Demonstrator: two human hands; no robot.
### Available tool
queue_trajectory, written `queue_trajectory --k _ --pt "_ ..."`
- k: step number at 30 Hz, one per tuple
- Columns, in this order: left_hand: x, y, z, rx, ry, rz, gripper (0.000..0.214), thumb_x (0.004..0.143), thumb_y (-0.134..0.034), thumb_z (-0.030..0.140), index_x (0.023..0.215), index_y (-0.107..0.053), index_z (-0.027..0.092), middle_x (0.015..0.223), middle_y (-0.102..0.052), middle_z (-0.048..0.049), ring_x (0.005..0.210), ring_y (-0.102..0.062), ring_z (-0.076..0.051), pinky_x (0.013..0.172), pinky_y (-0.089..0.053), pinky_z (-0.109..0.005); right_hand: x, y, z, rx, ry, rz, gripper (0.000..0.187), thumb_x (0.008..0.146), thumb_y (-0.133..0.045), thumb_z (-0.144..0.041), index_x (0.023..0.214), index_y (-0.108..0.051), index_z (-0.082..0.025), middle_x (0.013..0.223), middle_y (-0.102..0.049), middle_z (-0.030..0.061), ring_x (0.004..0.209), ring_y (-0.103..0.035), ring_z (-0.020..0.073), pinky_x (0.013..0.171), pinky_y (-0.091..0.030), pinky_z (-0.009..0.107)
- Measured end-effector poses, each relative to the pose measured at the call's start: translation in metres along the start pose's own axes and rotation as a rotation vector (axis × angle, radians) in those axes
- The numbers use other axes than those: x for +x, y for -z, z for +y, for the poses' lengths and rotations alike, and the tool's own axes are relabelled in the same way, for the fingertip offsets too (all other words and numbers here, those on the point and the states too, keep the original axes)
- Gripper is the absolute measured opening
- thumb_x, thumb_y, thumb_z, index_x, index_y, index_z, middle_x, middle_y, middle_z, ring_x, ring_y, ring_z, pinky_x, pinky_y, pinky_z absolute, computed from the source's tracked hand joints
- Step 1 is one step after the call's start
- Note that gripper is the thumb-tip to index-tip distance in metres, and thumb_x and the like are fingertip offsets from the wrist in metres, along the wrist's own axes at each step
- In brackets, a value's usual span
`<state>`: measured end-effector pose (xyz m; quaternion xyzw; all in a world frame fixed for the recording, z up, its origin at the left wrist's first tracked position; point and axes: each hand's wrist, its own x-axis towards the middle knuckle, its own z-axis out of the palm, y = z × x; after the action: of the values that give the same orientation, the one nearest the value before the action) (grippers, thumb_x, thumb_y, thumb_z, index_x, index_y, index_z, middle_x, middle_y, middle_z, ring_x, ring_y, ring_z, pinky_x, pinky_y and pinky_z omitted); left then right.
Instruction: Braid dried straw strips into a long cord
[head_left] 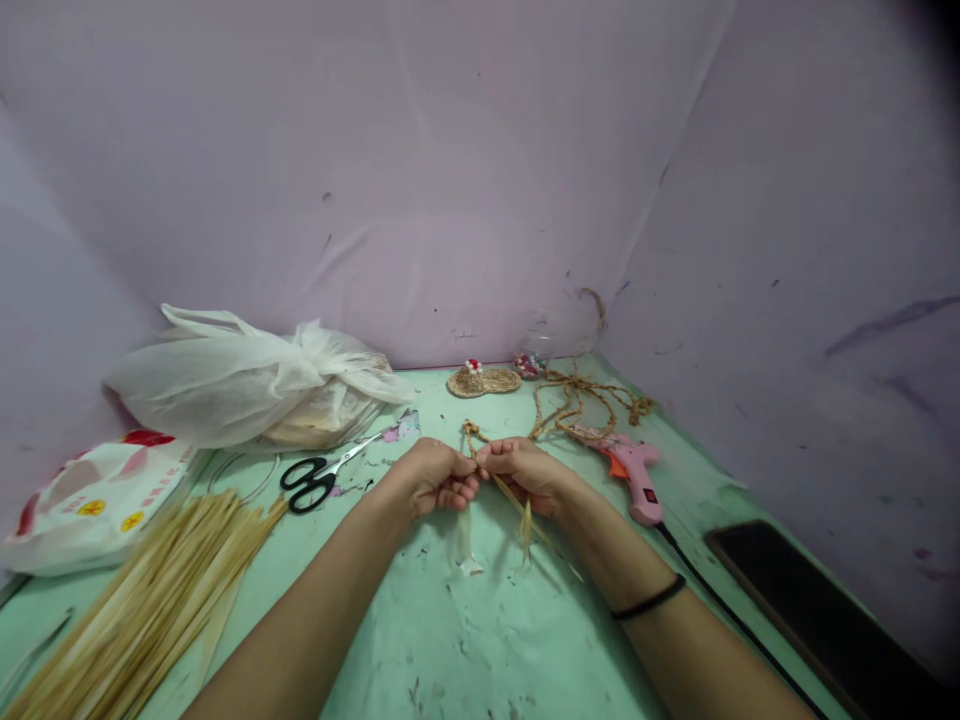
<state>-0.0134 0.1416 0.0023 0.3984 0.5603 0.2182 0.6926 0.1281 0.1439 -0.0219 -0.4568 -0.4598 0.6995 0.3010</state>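
Near the middle of the table, my left hand (444, 474) and my right hand (525, 470) meet, fingertips almost touching. Both pinch a thin braided straw cord (471, 432). Its looped, braided end lies just beyond my fingers, while loose straw strands (526, 530) hang below my right hand toward me. A longer coil of braided straw cord (577, 400) lies behind on the right; whether it joins the piece in my hands I cannot tell. Farther back sits a small woven slipper-shaped piece (487, 381) with red and white beads on top.
Black-handled scissors (313, 484), a bundle of flat dry straw (150, 610), a white plastic bag (255, 385) and a printed packet (105, 505) lie left. On the right are a pink glue gun (636, 475) with its black cable and a dark phone (810, 600). Walls enclose the table.
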Motion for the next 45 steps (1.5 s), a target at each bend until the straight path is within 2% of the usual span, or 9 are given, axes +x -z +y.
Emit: queue_trajectory --k 3,6,11,14,24,29,36,41,45 --pt "0.005 -0.001 -0.006 0.111 -0.015 0.1 0.009 0.063 -0.05 0.009 0.055 -0.054 0.009 0.038 -0.045 0.0018 0.03 -0.037 -0.005 0.03 -0.028 -0.017 0.0 0.003 0.0 -0.228 0.049 0.011 0.001 0.06 -0.055 -0.012 0.061 -0.054 -0.013 0.046 -0.049 -0.0051 0.037 -0.031 0.0031 0.038 -0.023 0.017" --pt "0.006 -0.004 -0.008 0.224 -0.035 0.203 0.013 0.057 -0.053 0.011 0.047 -0.046 0.013 0.031 -0.035 0.0048 0.027 -0.028 -0.005 0.029 -0.019 -0.018 0.003 0.005 0.0 -0.508 0.149 0.053 0.004 0.059 -0.054 -0.012 0.062 -0.055 -0.013 0.053 -0.054 -0.0026 0.045 -0.04 0.0056 0.044 -0.029 0.017" --pt "0.003 -0.013 -0.008 0.249 -0.09 0.298 0.018 0.051 -0.051 0.008 0.043 -0.038 0.016 0.029 -0.026 0.0071 0.028 -0.021 -0.004 0.031 -0.012 -0.02 -0.004 -0.004 -0.006 -1.067 0.219 0.306 0.01 0.059 -0.054 -0.017 0.063 -0.064 -0.017 0.058 -0.061 0.0021 0.056 -0.052 0.0126 0.05 -0.032 0.021" --pt "0.001 -0.014 -0.008 0.251 -0.093 0.303 0.018 0.05 -0.05 0.008 0.043 -0.036 0.016 0.029 -0.025 0.0074 0.028 -0.021 -0.004 0.032 -0.011 -0.019 -0.018 -0.018 -0.017 -1.252 0.105 0.417 0.012 0.06 -0.053 -0.019 0.062 -0.065 -0.017 0.06 -0.063 0.0067 0.057 -0.055 0.0157 0.049 -0.031 0.023" --pt "0.011 0.005 -0.012 0.089 -0.006 0.127 0.012 0.046 -0.046 0.011 0.044 -0.036 0.016 0.036 -0.033 0.0056 0.029 -0.021 -0.002 0.031 -0.007 -0.017 -0.041 -0.061 -0.026 -1.486 0.046 0.367 0.02 0.068 -0.053 -0.02 0.081 -0.067 -0.013 0.079 -0.066 0.0153 0.077 -0.061 0.0224 0.063 -0.04 0.026" --pt "0.012 0.012 -0.014 0.08 -0.08 -0.012 0.009 0.044 -0.046 0.012 0.045 -0.038 0.016 0.033 -0.029 0.0079 0.028 -0.018 -0.001 0.03 -0.006 -0.016 -0.043 -0.063 -0.027 -1.499 0.054 0.306 0.018 0.067 -0.056 -0.019 0.08 -0.067 -0.013 0.076 -0.065 0.0137 0.076 -0.06 0.0204 0.063 -0.039 0.024" --pt "0.013 0.016 -0.014 0.115 -0.089 -0.053 0.011 0.049 -0.056 0.018 0.053 -0.046 0.014 0.038 -0.03 0.0087 0.03 -0.02 -0.001 0.031 -0.007 -0.016 -0.035 -0.014 -0.04 -1.107 0.103 0.435 0.017 0.069 -0.051 -0.022 0.068 -0.067 -0.015 0.062 -0.063 0.006 0.053 -0.052 0.0119 0.046 -0.03 0.021" --pt "0.015 0.017 -0.015 0.125 -0.106 -0.064 0.011 0.048 -0.055 0.019 0.054 -0.047 0.014 0.037 -0.03 0.0083 0.03 -0.019 -0.002 0.03 -0.007 -0.017 -0.02 -0.007 -0.023 -0.767 -0.086 0.123 0.012 0.064 -0.054 -0.019 0.057 -0.061 -0.013 0.051 -0.059 0.0027 0.043 -0.048 0.0083 0.041 -0.034 0.018" --pt "0.016 0.017 -0.015 0.159 -0.078 -0.054 0.013 0.049 -0.057 0.02 0.053 -0.046 0.015 0.038 -0.031 0.0084 0.031 -0.018 -0.002 0.031 -0.006 -0.017 -0.024 -0.004 -0.023 -0.717 -0.153 0.069 0.007 0.06 -0.056 -0.015 0.053 -0.057 -0.013 0.047 -0.057 0.0005 0.042 -0.05 0.009 0.042 -0.039 0.018"
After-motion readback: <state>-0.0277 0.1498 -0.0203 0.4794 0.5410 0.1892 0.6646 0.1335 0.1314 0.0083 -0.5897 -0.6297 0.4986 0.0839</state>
